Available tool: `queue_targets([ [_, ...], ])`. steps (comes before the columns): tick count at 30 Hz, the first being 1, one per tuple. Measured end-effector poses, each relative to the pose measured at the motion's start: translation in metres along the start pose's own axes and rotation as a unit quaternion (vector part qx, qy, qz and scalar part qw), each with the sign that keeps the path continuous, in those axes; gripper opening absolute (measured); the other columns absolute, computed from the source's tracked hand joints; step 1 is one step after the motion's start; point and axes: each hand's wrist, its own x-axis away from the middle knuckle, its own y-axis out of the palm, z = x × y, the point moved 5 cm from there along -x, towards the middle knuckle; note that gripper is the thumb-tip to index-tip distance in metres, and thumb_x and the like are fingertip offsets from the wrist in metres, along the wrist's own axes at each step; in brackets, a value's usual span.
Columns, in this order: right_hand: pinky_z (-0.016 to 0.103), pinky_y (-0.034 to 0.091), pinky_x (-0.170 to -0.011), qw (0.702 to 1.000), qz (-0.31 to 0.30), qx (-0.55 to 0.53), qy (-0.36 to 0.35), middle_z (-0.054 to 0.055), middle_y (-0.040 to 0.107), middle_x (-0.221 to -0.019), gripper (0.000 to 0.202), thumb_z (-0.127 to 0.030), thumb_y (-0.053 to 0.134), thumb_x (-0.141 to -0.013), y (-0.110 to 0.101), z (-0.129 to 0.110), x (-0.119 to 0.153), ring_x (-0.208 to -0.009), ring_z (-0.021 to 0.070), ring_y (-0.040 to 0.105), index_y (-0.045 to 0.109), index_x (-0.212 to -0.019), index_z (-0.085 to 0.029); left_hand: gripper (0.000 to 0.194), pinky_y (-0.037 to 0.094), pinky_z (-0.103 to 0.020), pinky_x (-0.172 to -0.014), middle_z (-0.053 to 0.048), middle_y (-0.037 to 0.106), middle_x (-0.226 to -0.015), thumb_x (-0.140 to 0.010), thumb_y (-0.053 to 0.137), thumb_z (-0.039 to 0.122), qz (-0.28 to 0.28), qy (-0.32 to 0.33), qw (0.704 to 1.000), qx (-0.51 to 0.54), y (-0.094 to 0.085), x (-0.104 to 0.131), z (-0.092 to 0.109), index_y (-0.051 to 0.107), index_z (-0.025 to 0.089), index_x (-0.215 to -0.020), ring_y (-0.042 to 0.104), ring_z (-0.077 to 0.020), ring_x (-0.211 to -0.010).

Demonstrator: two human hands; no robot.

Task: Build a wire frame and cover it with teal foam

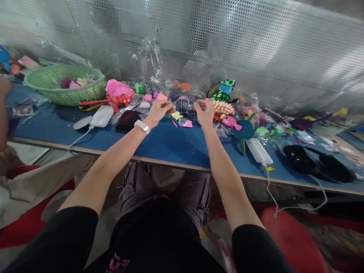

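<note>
Over the blue table (pixel 173 146), a clear plastic bag (pixel 184 107) stretches between my hands. My left hand (pixel 160 110) pinches its left edge with thumb and fingertips; a white band is on that wrist. My right hand (pixel 205 110) pinches the opposite edge. A yellow-green piece (pixel 176 115) and a pink piece (pixel 187 123) show at the bag's lower part; whether they lie inside it or on the table, I cannot tell. Beside my right hand are a spiky peach-coloured toy (pixel 223 107) and a pink fish toy (pixel 231 122).
A green basket (pixel 57 93) holds small coloured pieces at the left. Near it are a pink-and-red toy (pixel 119 94), a white power bank (pixel 102 116) and a dark phone (pixel 129 121). Another white power bank (pixel 259 151) and black goggles (pixel 315 163) lie right. Another person's arm (pixel 3 113) shows far left.
</note>
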Motion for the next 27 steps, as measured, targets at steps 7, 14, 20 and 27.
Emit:
queue_targets([
  [7, 0.041, 0.069, -0.075, 0.966, -0.216, -0.114, 0.091, 0.011, 0.087, -0.11, 0.074, -0.092, 0.083, -0.091, 0.007, -0.05, 0.02, -0.083, 0.0238, 0.079, 0.085, -0.123, -0.025, 0.025, 0.053, -0.033, -0.072, -0.004, 0.073, -0.078, -0.108, 0.074, 0.014, -0.054, 0.009, 0.998, -0.015, 0.004, 0.001, 0.005, 0.077, 0.019, -0.084, 0.061, -0.0117, -0.065],
  [14, 0.026, 0.045, -0.044, 0.914, -0.3, -0.216, 0.168, 0.006, 0.086, -0.1, 0.058, -0.068, 0.104, -0.081, 0.011, -0.062, 0.032, -0.059, 0.0112, 0.065, 0.087, -0.115, -0.024, 0.035, 0.054, -0.036, -0.068, -0.004, 0.07, -0.077, -0.106, 0.085, 0.045, -0.136, 0.051, 0.988, -0.05, 0.01, 0.007, 0.011, 0.072, 0.023, -0.083, 0.06, -0.0133, -0.065],
  [20, 0.026, 0.034, -0.036, 0.932, -0.278, -0.189, 0.133, 0.004, 0.083, -0.085, 0.06, -0.082, 0.094, -0.087, 0.02, -0.073, 0.036, -0.048, 0.0098, 0.061, 0.084, -0.1, -0.024, 0.044, 0.055, -0.039, -0.068, -0.004, 0.066, -0.074, -0.104, 0.084, 0.058, -0.138, 0.027, 0.989, -0.041, 0.012, 0.008, 0.006, 0.066, 0.026, -0.081, 0.06, -0.0156, -0.066],
  [27, 0.026, 0.038, -0.036, 0.955, -0.231, -0.166, 0.088, 0.002, 0.079, -0.075, 0.076, -0.1, 0.084, -0.082, 0.023, -0.085, 0.037, -0.044, 0.0097, 0.06, 0.079, -0.086, -0.024, 0.043, 0.051, -0.041, -0.066, -0.006, 0.065, -0.079, -0.102, 0.084, 0.06, -0.194, -0.039, 0.98, 0.005, 0.013, 0.012, 0.006, 0.064, 0.027, -0.083, 0.062, -0.0192, -0.07],
])
